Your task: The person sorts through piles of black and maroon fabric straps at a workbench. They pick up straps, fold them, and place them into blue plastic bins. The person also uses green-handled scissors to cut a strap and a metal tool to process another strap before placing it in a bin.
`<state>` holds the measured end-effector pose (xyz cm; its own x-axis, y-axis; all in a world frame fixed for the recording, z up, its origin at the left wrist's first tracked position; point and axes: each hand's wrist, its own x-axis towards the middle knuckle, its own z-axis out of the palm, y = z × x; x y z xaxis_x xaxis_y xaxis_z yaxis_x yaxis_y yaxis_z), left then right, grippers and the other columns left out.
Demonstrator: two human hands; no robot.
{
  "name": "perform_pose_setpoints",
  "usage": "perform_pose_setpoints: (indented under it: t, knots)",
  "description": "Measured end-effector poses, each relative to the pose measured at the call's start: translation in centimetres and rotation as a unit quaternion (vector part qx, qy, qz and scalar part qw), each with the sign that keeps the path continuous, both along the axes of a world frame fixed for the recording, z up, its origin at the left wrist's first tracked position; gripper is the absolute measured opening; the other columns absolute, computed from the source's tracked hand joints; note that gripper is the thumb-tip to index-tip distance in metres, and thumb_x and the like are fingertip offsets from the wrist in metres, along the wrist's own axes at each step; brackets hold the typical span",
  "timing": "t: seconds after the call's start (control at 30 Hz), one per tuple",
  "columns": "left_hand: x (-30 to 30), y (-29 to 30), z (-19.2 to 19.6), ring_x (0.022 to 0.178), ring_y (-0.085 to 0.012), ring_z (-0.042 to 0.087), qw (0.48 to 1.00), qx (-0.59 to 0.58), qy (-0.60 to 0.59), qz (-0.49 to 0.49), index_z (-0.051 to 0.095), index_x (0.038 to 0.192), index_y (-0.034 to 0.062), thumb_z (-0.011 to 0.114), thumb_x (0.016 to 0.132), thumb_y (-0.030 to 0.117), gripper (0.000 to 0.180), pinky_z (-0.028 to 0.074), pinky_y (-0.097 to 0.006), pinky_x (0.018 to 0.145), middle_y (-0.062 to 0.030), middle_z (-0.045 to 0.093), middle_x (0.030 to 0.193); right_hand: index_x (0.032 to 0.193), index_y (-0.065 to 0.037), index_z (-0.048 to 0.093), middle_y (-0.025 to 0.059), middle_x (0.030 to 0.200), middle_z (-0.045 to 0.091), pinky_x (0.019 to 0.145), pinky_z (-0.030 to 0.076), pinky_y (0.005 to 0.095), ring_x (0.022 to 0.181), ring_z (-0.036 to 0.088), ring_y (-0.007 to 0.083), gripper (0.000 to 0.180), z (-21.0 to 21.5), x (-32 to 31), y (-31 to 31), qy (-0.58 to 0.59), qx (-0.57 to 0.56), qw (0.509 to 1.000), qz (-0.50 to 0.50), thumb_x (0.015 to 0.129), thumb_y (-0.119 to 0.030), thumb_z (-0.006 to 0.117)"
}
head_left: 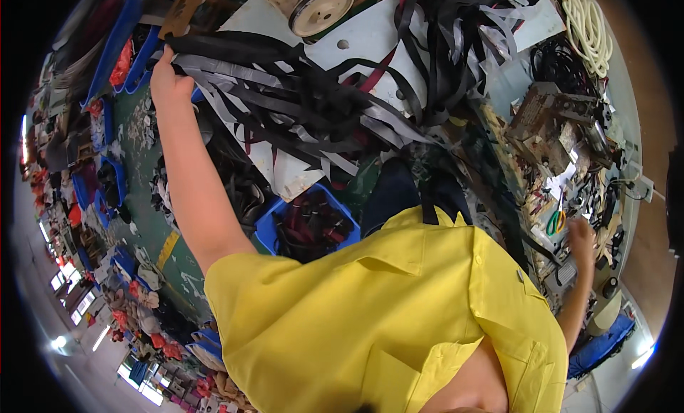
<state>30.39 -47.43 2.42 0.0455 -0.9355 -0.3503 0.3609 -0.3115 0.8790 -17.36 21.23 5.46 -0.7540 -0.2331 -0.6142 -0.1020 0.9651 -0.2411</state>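
My left arm reaches out to the far left, where my left hand grips the end of a bundle of black and grey webbing straps. The bundle spreads in a tangle across the white tabletop, with a few dark red straps among it. Off to the right, my right hand is just beside scissors with green and orange handles, which lie on a cluttered bench. Its fingers are small and blurred, so their pose is unclear.
A second heap of black straps hangs at the back right. A machine handwheel stands at the table's far edge. Below the table is a blue bin of dark red and black straps. Coiled cream cord lies at the far right.
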Motion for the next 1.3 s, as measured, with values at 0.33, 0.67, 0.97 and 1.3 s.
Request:
perform_pose_setpoints:
  t: [0.33,0.67,0.97,1.3]
  knots:
    - [-4.8,7.2,11.5,0.089,-0.0249,0.061,0.994,-0.102,0.043,-0.012,0.057,0.101,-0.0065,0.066,0.08,0.003,0.024,0.049,-0.036,0.078,-0.0145,0.061,0.101,0.102,-0.001,0.06,0.0171,0.088,0.063,0.064,0.047,0.0363,0.076,0.062,0.0304,0.03,-10.0,20.6,-36.8,0.108,-0.388,0.777,0.483,0.078,-0.018,0.067]
    - [0.6,2.2,5.4,0.081,-0.0253,0.061,0.976,-0.111,-0.125,0.139,0.057,0.1,-0.0049,0.064,0.081,0.002,0.022,0.052,-0.039,0.073,-0.0139,0.06,0.098,0.093,-0.002,0.058,0.003,0.077,0.056,0.067,0.041,0.0264,0.071,0.053,0.0118,0.012,-3.7,14.6,-32.3,-0.046,-0.482,0.824,0.293,0.084,-0.007,0.051]
    - [0.6,2.1,2.7,0.08,-0.0277,0.063,0.963,-0.144,-0.163,0.157,0.052,0.098,-0.0116,0.059,0.084,0.002,0.021,0.053,-0.043,0.067,-0.0178,0.059,0.095,0.1,-0.006,0.055,0.008,0.103,0.059,0.084,0.043,0.0366,0.096,0.055,0.0225,0.028,-3.3,9.6,-30.5,-0.404,-0.689,0.56,-0.219,0.094,-0.031,0.044]
    - [2.0,0.8,1.4,0.092,-0.0287,0.061,0.979,-0.075,-0.13,0.14,0.041,0.121,-0.0107,0.062,0.084,0.016,0.051,0.051,-0.045,0.077,-0.0186,0.054,0.115,0.105,0.0,0.055,0.0109,0.105,0.057,0.087,0.04,0.0312,0.097,0.05,0.0169,0.035,-11.0,12.8,-35.1,-0.347,-0.459,0.811,-0.106,0.09,-0.031,0.048]
